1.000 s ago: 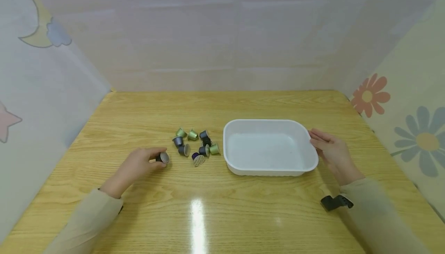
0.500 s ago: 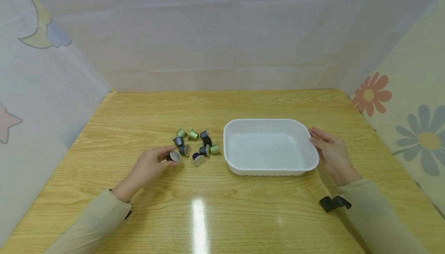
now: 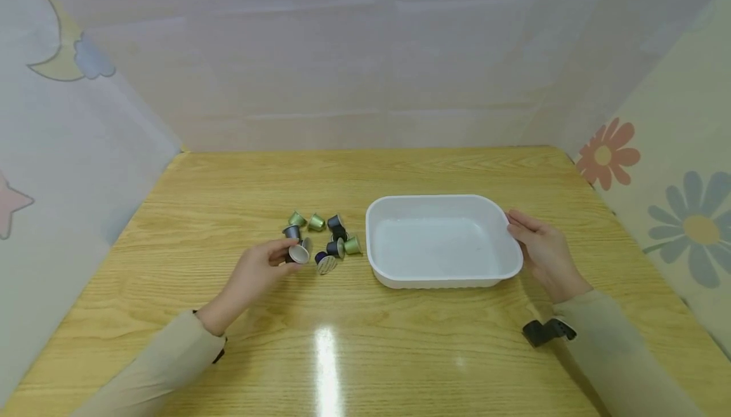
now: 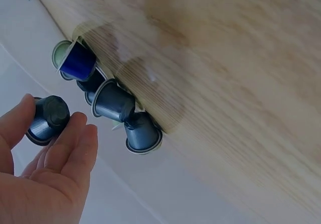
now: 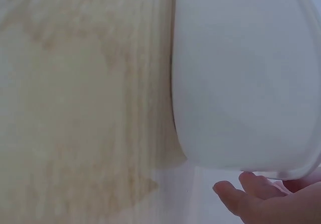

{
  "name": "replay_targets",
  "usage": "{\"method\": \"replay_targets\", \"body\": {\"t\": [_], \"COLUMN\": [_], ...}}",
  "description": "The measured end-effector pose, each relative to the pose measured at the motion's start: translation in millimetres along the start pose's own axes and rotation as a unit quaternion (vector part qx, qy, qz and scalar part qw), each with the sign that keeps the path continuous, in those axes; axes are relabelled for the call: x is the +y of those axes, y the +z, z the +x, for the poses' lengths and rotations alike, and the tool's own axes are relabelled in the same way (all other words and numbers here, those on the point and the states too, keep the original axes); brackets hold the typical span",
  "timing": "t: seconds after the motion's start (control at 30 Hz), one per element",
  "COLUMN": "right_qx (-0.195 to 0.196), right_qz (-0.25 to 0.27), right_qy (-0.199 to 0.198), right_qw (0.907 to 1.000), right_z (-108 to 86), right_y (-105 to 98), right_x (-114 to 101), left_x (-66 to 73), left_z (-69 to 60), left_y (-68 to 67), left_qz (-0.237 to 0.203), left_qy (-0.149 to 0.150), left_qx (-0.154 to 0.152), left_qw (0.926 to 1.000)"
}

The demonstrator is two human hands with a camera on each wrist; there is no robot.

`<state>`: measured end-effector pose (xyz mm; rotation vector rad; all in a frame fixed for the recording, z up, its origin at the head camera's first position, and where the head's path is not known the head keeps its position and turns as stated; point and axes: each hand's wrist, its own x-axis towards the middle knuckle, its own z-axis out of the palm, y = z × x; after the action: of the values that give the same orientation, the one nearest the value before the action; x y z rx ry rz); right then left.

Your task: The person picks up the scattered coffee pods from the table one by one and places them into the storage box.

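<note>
A dark coffee capsule (image 3: pixel 299 254) is pinched between the thumb and fingers of my left hand (image 3: pixel 258 272), its pale lid turned toward the head camera. Loose coffee capsules (image 3: pixel 317 222) lie just beyond that hand: several green, dark blue and black, and one purple with a printed lid (image 3: pixel 327 265). In the left wrist view the held capsule shows its dark base, apart from the others. At the right end of the white plastic basin (image 3: pixel 440 282), my right hand (image 3: pixel 545 249) touches the outside near the rim with fairly straight fingers. Inside, the basin shows only its bare floor.
A wooden table (image 3: pixel 263 353) carries everything, with glare near its front edge. Patterned cloth walls stand at the left, back and right. A black wrist strap piece (image 3: pixel 542 332) hangs below my right sleeve.
My left hand has moved right with the pinched capsule, from beside the group to just in front of its left side. The right hand and basin have hardly moved.
</note>
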<state>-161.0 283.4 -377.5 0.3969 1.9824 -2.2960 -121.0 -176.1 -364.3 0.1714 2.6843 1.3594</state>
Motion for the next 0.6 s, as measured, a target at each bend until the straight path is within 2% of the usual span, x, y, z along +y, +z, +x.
{"method": "replay_targets", "body": {"t": [0.2,0.4,0.6], "right_qx": [-0.012,-0.014,-0.009], "right_qz": [0.044,0.077,0.089], "right_qy": [-0.016,-0.024,-0.025], "right_qw": [0.9988,0.9967,0.9957], "right_z": [0.4,-1.4,-0.7], "right_y": [-1.6,-1.6,1.2], "right_x": [2.4,2.2,1.5], "left_x": [5.1,13.2,24.8], "left_z": [-1.2,4.6,10.7], "left_y": [5.6,12.8,20.9], "left_qz": [0.012,-0.008,-0.036], "left_qy": [0.021,0.032,0.028], "left_qx": [0.005,0.015,0.004], "left_qw": [0.9997,0.9994,0.9990]}}
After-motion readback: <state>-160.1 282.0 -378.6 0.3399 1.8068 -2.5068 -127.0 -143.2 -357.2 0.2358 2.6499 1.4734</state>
